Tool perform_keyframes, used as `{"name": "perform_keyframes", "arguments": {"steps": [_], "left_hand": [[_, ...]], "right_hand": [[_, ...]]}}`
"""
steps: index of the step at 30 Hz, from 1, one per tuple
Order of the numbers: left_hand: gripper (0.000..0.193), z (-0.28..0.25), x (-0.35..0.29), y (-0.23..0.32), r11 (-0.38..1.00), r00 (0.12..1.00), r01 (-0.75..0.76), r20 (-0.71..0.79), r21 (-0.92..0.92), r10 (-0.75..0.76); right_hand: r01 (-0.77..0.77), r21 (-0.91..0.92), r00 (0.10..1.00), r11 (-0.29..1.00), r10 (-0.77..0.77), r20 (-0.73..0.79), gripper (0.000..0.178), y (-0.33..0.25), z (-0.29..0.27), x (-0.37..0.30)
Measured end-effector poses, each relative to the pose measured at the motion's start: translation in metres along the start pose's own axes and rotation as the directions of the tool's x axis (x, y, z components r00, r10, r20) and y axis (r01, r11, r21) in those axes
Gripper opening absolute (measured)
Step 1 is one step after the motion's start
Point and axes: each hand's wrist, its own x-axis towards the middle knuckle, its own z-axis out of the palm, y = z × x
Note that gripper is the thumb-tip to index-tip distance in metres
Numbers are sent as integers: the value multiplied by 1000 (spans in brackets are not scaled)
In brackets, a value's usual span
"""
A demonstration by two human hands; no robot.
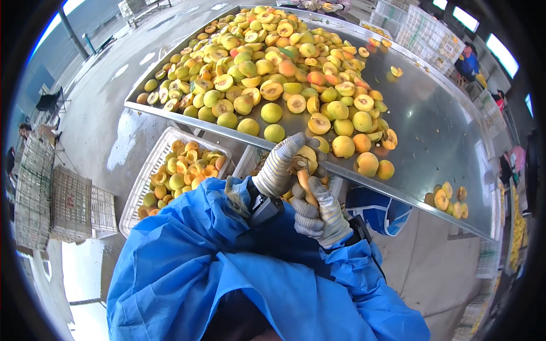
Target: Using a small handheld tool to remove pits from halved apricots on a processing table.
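Note:
In my gloved left hand [280, 166] is a yellow peach half [309, 154], held just beyond the near edge of the metal table. My gloved right hand [321, 213] is wrapped round a wooden-handled tool [306, 186]. The tool's upper end meets the peach half, and its working tip is hard to make out there. Ahead of both hands, a large heap of yellow peaches [272, 112], many cut in half with pits showing, covers the left and middle of the table.
A metal table [432, 131] with a raised rim stretches away in front. At its near right lies a small group of peach pieces [447, 200]. A white crate [126, 213] of pitted halves stands below left, and a blue-and-white bag [392, 219] below right. Stacked crates [71, 202] stand far left.

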Motion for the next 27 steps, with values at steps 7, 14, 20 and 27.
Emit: {"name": "perform_keyframes", "arguments": {"steps": [7,14,20,27], "left_hand": [[44,-1,4,-4,980,976,108,-170,-169,-137],[44,-31,4,18,968,927,-234,-279,89,249],[19,-84,-22,83,520,781,-219,-171,825,601],[31,-137,-61,133,-570,849,502,-244,650,469]], "right_hand": [[133,-618,934,775,-306,-183,47,15,0,4],[229,-656,882,720,-438,-174,42,7,-12,1],[127,-922,726,365,-667,-164,42,-22,-29,-16],[185,-873,700,450,-684,-205,37,-33,-37,-24]]}}
